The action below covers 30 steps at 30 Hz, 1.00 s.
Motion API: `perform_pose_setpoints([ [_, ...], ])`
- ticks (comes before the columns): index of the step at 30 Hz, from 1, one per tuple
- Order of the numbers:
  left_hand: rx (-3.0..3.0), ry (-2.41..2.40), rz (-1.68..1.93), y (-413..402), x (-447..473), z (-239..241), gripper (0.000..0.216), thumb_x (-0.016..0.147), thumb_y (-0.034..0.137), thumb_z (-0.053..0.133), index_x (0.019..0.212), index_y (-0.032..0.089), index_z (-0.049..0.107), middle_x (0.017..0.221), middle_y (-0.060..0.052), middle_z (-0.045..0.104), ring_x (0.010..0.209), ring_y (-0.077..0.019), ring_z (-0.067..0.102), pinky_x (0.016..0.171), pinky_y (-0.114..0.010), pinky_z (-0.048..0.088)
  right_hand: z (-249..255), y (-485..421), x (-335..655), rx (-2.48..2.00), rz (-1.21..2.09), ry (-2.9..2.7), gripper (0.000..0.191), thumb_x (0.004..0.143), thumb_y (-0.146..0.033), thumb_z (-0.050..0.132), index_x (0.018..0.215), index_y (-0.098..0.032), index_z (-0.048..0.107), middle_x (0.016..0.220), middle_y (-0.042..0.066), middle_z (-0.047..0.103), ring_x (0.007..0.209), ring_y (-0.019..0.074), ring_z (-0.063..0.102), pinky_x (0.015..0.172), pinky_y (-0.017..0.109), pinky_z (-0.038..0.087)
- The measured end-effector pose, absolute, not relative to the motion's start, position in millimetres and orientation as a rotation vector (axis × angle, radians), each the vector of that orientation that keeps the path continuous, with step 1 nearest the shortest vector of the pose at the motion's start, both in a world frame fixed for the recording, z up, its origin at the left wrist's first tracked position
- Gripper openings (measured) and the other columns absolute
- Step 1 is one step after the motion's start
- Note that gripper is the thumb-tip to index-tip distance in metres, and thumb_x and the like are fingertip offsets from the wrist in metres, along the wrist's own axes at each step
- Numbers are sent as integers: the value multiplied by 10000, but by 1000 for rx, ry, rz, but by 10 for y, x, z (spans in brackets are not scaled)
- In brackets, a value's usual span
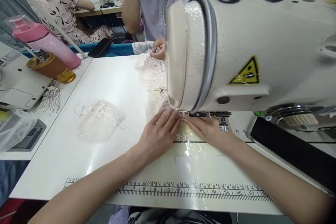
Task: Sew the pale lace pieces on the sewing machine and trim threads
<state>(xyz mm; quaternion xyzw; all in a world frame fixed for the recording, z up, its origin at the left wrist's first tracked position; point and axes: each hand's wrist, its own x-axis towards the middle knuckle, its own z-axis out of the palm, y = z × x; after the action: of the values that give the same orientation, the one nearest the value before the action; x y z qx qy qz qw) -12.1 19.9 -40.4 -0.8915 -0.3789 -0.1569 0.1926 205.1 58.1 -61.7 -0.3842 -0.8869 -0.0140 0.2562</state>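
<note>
My left hand lies flat, fingers stretched, on a cream lace piece beside the needle area of a white sewing machine. Close by on the right, my right hand is stretched toward the same spot, palm down. The machine head hides part of its fingers, and the needle cannot be seen. The lace runs back from my left fingertips along the machine's left side to more gathered lace. A separate round lace piece with loose dark threads rests on the white table.
A co-worker's hand touches lace at the far edge. A black phone lies right of my right arm. A ruler strip runs along the front edge. At left stand a pink bottle and an amber cup; another phone lies behind.
</note>
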Motion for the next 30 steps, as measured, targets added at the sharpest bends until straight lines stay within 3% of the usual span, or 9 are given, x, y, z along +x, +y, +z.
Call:
perform_pose_setpoints([
  [6, -2567, -1023, -532, 176, -139, -404, 338, 957, 161, 471, 1237, 6, 578, 1224, -148, 667, 1127, -228, 652, 1005, -375, 535, -493, 491, 2038, -944, -386, -2421, 230, 933, -383, 562, 1069, -254, 694, 898, 27, 729, 729, 164, 610, 763, 337, 416],
  [13, -2599, -1081, -594, 214, -173, -411, 328, 941, 200, 496, 1200, 48, 629, 1187, -141, 686, 1126, -252, 653, 995, -404, 551, -489, 447, 1982, -988, -472, -2416, 316, 963, -497, 479, 1082, -298, 693, 953, 1, 721, 702, 174, 613, 852, 370, 386],
  [22, -2537, -1086, -576, 242, -143, -354, 298, 947, 207, 498, 1122, 40, 673, 1164, -151, 695, 1084, -262, 675, 955, -389, 571, -494, 455, 1963, -1017, -457, -2433, 358, 967, -499, 455, 1119, -274, 688, 928, 34, 722, 782, 213, 625, 877, 379, 404],
  [30, -2547, -1117, -552, 262, -145, -371, 311, 949, 225, 495, 1147, 51, 661, 1180, -143, 692, 1113, -263, 658, 964, -394, 558, -510, 480, 1949, -1051, -385, -2460, 376, 942, -488, 504, 1217, -272, 641, 1080, 64, 711, 882, 229, 618, 896, 401, 434],
])
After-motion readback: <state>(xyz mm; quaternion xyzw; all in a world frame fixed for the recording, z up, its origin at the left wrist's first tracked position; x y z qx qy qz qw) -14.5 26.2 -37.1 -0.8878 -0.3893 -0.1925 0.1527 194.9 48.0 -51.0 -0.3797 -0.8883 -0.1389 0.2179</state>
